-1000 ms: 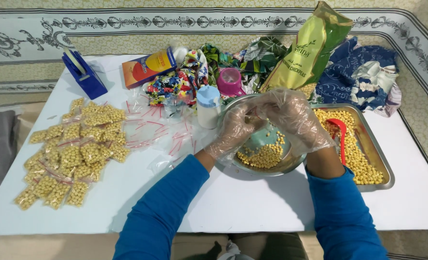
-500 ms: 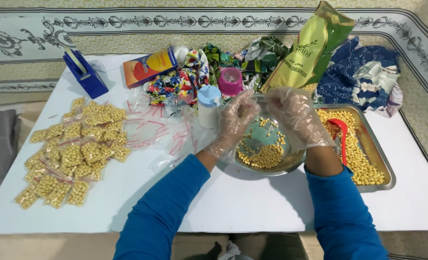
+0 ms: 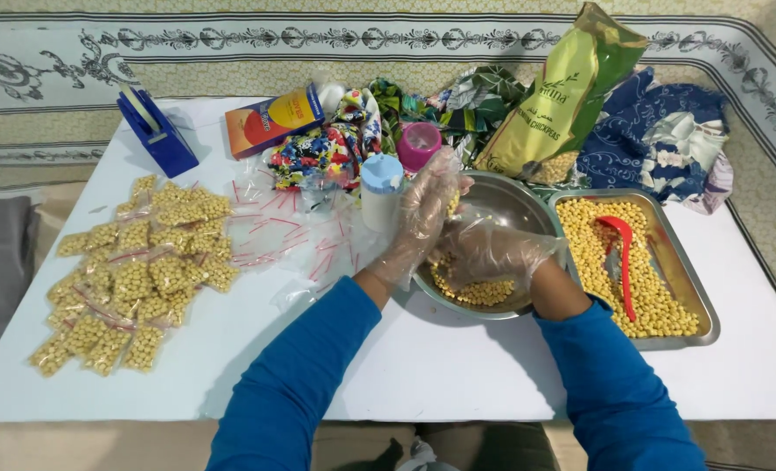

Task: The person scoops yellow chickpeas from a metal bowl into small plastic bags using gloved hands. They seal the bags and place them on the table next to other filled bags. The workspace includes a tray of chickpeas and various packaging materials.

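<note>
Both my hands wear clear plastic gloves and work over a round metal bowl [image 3: 520, 194] that holds yellow chickpeas [image 3: 484, 293]. My left hand [image 3: 421, 220] is at the bowl's left rim, its fingers pinched on a small clear bag [image 3: 451, 203] with a few chickpeas in it. Just right of it, my right hand [image 3: 492, 253] reaches down into the bowl, cupped and closed over a scoop of chickpeas. My sleeves are blue.
A metal tray [image 3: 697, 288] of chickpeas with a red spoon [image 3: 619, 257] stands right of the bowl. Several filled small bags [image 3: 135, 279] lie at the left, empty red-striped bags [image 3: 274, 231] in the middle. A white bottle [image 3: 381, 187], pink cup [image 3: 418, 145], green chickpea sack [image 3: 571, 87], blue tape dispenser [image 3: 157, 131] and cloths sit behind.
My right hand has dropped from above the bowl down into the chickpeas. My left hand stays at the left rim with the bag.
</note>
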